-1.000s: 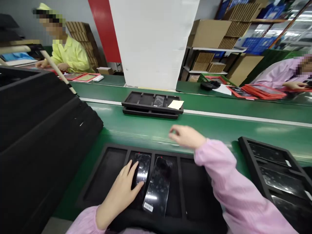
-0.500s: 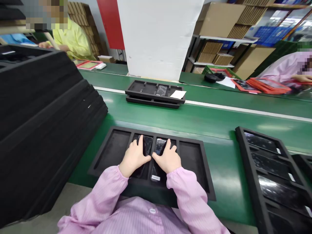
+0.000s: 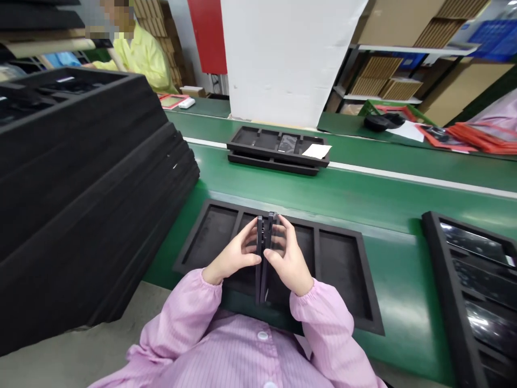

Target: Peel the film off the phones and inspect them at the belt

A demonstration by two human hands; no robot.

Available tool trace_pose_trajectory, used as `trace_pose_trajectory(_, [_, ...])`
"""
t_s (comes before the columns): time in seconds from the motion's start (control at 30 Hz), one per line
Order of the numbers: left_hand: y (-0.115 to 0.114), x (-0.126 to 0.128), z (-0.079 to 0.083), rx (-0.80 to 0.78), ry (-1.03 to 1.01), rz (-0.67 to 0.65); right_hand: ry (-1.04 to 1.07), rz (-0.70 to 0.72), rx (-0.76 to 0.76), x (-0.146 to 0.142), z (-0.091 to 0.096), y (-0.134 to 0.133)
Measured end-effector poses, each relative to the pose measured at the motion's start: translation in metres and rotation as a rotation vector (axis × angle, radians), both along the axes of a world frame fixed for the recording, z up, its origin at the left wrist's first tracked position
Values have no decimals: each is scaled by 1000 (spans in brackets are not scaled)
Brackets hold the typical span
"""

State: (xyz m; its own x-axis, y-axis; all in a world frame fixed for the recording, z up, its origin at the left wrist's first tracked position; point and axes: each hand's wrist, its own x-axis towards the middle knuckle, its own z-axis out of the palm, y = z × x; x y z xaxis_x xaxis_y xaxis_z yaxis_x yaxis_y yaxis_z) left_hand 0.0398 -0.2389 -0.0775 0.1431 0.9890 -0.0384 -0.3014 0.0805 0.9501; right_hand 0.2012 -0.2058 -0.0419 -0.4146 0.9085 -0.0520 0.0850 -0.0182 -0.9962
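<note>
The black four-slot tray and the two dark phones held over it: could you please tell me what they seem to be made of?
The black four-slot tray looks like matte foam: dull, lightless surface, thick soft-edged walls. The two dark phones, pressed together on edge between the left hand and right hand, show smooth, faintly glossy rims, probably metal or plastic; their faces are hidden.

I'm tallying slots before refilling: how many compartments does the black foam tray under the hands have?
4, in a row across the tray: far-left, far-right, and two middle ones, partly hidden behind the left hand, right hand and the phones they hold upright.
</note>
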Motion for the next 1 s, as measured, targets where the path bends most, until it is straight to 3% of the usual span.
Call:
trace_pose_trajectory(0.17, [-1, -11, 3, 14, 18, -9, 152, 64, 12, -14, -13, -5])
trace_pose_trajectory(0.37, [6, -13, -6, -35, 18, 34, 311, 125, -87, -15, -34, 3])
trace_pose_trajectory(0.57, [7, -8, -7, -144, -16, -22, 274, 172, -181, -2, -41, 11])
trace_pose_trajectory(0.77, [2, -7, -10, -169, -71, 19, 265, 30, -214, -4, -42, 10])
trace_pose_trajectory(0.9, [1, -8, -16, -144, -164, 87, 425, -206, -231, -1, -28, 12])
trace_pose_trajectory(1.0, [1, -9, -18, -130, -248, 164, 373, -415, -283, 6, -21, 19])
